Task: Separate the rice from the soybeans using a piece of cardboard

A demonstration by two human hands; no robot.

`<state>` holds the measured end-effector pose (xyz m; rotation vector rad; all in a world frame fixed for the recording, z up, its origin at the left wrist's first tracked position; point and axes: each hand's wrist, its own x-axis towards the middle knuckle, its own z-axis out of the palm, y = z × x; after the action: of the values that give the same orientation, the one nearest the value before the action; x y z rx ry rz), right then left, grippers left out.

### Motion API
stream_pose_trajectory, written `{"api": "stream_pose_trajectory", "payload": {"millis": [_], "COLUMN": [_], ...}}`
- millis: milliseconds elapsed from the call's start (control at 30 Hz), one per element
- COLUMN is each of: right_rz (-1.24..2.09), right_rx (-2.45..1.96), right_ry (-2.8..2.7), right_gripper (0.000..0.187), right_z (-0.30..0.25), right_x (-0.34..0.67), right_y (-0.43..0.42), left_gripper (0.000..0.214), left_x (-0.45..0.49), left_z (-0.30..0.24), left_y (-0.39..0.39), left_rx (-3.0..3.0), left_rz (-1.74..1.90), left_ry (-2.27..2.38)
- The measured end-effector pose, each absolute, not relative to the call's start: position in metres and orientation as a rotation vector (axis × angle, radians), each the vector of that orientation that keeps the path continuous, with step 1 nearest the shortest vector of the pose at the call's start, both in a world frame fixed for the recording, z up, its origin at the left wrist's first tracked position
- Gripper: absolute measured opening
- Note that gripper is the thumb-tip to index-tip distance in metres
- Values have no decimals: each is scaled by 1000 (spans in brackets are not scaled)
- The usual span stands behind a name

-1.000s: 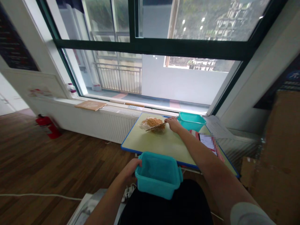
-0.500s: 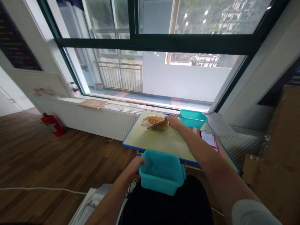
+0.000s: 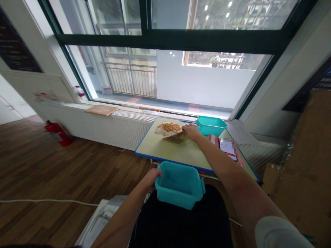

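Up close, the left hand (image 3: pixel 151 178) grips the rim of a smooth blue plastic tub (image 3: pixel 179 185) on the lap. Far out, the right hand (image 3: pixel 190 132) holds a flat card (image 3: pixel 173 136) against a bumpy pile of yellow grains (image 3: pixel 170 127) on the table (image 3: pixel 170 151).

A teal plastic tub (image 3: pixel 179 186), open and upright, sits on the person's lap just below the table's near edge, gripped at its left rim. A flat brown card (image 3: pixel 173 135) is tilted on edge against a heap of yellow-brown grains (image 3: pixel 170 127) lying on the far part of the tabletop.
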<state>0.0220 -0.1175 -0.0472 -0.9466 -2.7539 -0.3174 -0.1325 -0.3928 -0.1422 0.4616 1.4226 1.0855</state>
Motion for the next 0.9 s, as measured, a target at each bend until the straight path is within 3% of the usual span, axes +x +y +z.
{"api": "stream_pose_trajectory", "payload": {"millis": [900], "right_rz": [-220], "right_rx": [-688], "right_ry": [-2684], "right_gripper": [25], "right_z": [-50], "right_x": [64], "right_y": [-144], "left_gripper": [6], "left_x": [-127], "left_z": [-138], "left_y": [-390], "left_rx": [384], "left_rz": [1121], "left_ry": [1464]}}
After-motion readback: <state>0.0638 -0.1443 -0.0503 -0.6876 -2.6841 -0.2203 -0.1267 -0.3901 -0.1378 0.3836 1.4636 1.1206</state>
